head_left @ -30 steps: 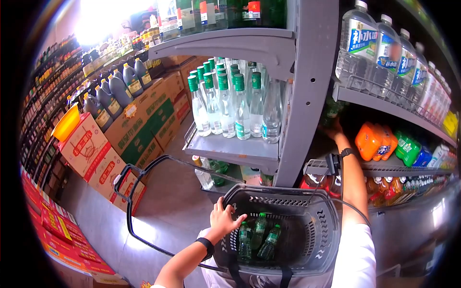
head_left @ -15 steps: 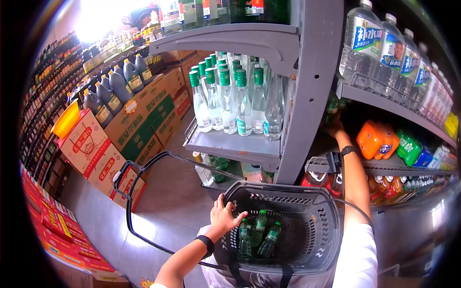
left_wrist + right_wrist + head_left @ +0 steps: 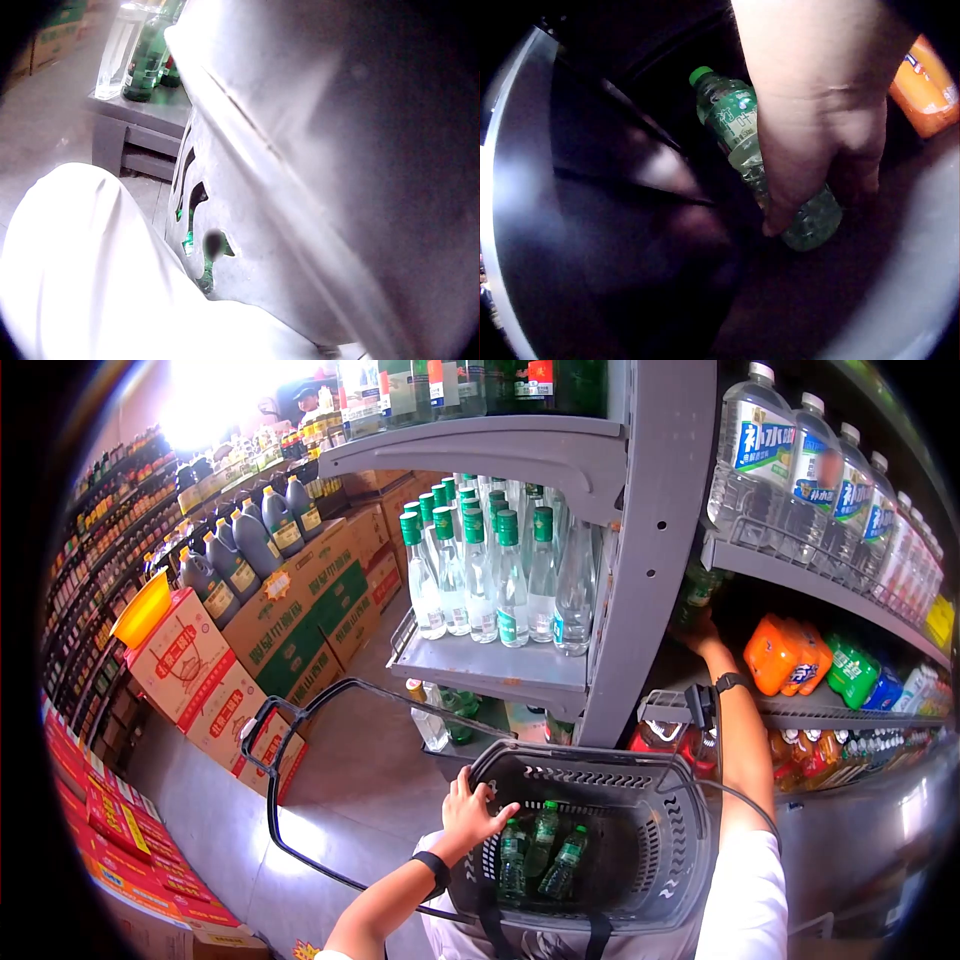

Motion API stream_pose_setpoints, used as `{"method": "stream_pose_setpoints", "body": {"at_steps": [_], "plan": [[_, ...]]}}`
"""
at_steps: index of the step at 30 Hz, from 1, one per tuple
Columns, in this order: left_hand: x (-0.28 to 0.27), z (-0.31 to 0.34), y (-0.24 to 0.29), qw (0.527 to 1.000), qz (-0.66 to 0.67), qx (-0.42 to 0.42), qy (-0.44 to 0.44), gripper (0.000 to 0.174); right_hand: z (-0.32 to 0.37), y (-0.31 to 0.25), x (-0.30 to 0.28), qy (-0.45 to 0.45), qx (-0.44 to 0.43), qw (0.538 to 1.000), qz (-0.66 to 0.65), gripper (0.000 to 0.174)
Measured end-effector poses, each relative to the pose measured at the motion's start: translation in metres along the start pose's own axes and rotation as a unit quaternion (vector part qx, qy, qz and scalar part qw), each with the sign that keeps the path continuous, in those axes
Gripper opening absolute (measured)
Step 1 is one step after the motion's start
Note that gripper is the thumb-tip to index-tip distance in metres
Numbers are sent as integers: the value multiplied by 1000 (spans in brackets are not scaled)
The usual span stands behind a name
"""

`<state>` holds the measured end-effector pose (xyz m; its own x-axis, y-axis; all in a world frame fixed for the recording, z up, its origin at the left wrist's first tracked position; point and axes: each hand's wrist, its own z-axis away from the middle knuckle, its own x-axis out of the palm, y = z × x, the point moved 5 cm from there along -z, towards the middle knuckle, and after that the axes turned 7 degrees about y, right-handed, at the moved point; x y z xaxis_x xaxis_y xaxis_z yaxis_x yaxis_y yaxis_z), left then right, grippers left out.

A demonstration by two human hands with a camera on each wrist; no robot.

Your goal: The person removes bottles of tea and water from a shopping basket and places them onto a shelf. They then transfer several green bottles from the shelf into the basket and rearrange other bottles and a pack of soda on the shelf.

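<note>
In the head view my right hand (image 3: 697, 632) reaches into the dark shelf beside the grey upright. It grips a green-labelled drink bottle (image 3: 739, 127); in the right wrist view the thumb and fingers come down around the tilted bottle's lower half, its green cap pointing up and left. My left hand (image 3: 470, 818) holds the left rim of a black shopping basket (image 3: 600, 755), thumb on the inner side. Inside the basket lie three green-capped bottles (image 3: 541, 850). The left wrist view shows the basket's outer wall (image 3: 262, 247) but not the hand.
A grey shelf upright (image 3: 650, 550) stands left of my right arm. Orange bottles in a pack (image 3: 787, 655) sit right of it, below large water bottles (image 3: 752, 455). Clear green-capped glass bottles (image 3: 480, 585) fill the middle shelf. The basket's handle (image 3: 275, 810) hangs out left; stacked cartons (image 3: 190, 680) stand beyond.
The head view has shifted slightly. More of the bottle now shows above my right hand at the shelf. My left hand stays on the basket rim.
</note>
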<state>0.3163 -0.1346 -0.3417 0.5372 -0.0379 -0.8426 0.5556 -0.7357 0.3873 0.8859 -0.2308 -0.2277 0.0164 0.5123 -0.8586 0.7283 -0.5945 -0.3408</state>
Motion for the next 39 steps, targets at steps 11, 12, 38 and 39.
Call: {"method": "stream_pose_setpoints", "body": {"at_steps": [11,12,38,39], "plan": [[0,0,0,1000,-3,-1,-1,57,20,-12,-16,28,92,993,-66,108],[1,0,1,1000,-4,0,-2,57,20,-12,-16,26,92,993,-66,108],[1,-1,0,1000,-1,8,3,57,9,-1,-2,18,105,989,-99,127],[0,-1,0,1000,-1,7,3,57,8,-4,-3,12,95,991,-98,127]]}}
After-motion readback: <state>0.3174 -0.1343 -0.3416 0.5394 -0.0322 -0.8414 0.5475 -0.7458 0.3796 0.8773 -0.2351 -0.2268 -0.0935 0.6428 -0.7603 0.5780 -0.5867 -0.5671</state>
